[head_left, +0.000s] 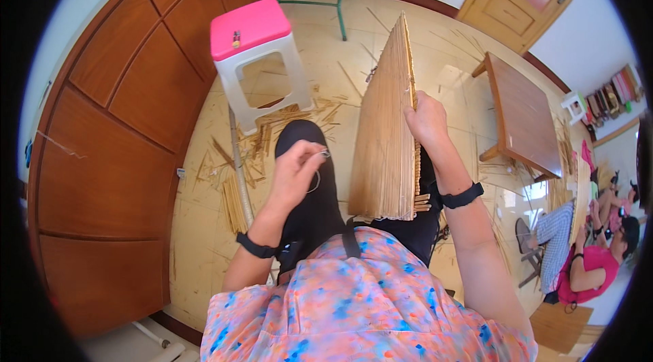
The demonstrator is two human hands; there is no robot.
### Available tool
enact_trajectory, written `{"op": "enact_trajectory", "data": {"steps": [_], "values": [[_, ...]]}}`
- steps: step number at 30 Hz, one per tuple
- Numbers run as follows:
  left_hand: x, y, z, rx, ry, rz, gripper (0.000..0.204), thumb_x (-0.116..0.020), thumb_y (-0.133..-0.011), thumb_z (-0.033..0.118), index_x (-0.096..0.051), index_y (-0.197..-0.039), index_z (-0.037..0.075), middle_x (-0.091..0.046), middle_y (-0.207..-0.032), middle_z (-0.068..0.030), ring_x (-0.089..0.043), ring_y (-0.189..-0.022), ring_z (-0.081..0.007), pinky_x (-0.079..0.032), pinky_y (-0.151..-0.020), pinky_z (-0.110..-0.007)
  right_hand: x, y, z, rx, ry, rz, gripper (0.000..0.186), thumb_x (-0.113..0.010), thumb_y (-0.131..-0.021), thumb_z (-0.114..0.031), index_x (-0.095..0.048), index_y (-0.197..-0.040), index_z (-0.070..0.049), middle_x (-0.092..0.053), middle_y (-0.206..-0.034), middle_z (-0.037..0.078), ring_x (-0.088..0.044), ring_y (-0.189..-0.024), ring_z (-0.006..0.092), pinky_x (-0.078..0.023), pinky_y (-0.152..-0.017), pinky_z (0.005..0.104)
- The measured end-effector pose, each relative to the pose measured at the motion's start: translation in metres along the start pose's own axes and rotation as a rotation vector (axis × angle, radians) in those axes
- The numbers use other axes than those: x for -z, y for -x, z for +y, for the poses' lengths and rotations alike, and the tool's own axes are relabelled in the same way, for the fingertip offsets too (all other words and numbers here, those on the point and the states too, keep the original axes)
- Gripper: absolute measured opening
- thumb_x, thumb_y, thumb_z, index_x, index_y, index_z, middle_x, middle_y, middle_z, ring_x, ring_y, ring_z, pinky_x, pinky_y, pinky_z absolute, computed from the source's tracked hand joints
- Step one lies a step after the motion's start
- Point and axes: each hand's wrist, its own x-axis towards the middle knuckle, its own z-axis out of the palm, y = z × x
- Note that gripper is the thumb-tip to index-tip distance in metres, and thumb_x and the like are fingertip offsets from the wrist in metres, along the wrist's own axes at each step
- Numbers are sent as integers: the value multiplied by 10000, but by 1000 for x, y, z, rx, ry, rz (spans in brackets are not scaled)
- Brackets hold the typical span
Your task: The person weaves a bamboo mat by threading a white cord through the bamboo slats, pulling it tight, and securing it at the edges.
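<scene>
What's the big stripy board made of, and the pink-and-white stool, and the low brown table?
Stripy board: probably dried plant stalks, tan and unpainted-looking; thin strips run side by side.
Stool: likely smooth plastic; its parts look moulded and evenly coloured.
Low table: seemingly wood, perhaps varnished; its brown top looks smooth.

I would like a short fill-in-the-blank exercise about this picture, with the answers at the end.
1. The right hand grips the panel of narrow strips at its ____ edge in the picture.
2. The left hand, to the panel's ____, pinches a thin strand.
3. The stool has white legs and a ____ seat.
Missing words: right; left; pink.
</scene>
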Motion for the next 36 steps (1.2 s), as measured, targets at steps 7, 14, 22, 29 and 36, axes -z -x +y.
{"op": "enact_trajectory", "data": {"steps": [7, 14, 22, 29, 36], "values": [[15, 16, -12, 176, -34, 31, 75, -585, -918, 84, -573, -899, 13, -643, -1036, -71, -608, -861, -93, -459, -710, -221, 46, 19, 24, -114, -202, 122, 271, -590, -797, -153, -603, -1014, 8, -644, -770, 233, -626, -738, 405, -492, -708, 451], [36, 30, -2, 157, -60, 127, 63, -565, -936, 113, -570, -902, 60, -621, -1124, -93, -610, -920, -106, -462, -745, -241, 94, 48, 33, 23, -363, 400, 346, -608, -825, -130, -589, -1140, 12, -584, -672, 117, -573, -605, 141, -451, -558, 317], [51, 38, 31, 91, 27, 318, 76, -601, -918, 85, -579, -867, 33, -614, -1129, -87, -560, -814, -56, -444, -713, -199, 193, 65, 94, -71, -759, 551, 305, -546, -885, -77, -585, -1153, 62, -666, -949, 80, -630, -819, 124, -496, -724, 258], [60, 55, 56, 39, 375, 272, 58, -574, -940, 116, -567, -927, 60, -511, -1318, -128, -567, -1136, -201, -531, -806, -305, 167, 56, 84, -10, -1285, 464, 309, -512, -928, -96, -553, -1189, 64, -664, -1002, 122, -656, -886, 184, -534, -783, 283], [62, 61, 58, 49, 703, 65, 49, -541, -958, 143, -534, -955, 95, -412, -1419, -163, -437, -1289, -380, -538, -867, -492, 61, 25, 26, -112, -1550, 336, 306, -534, -900, -29, -549, -1192, 59, -655, -1035, 115, -646, -905, 187, -525, -805, 296]]}}
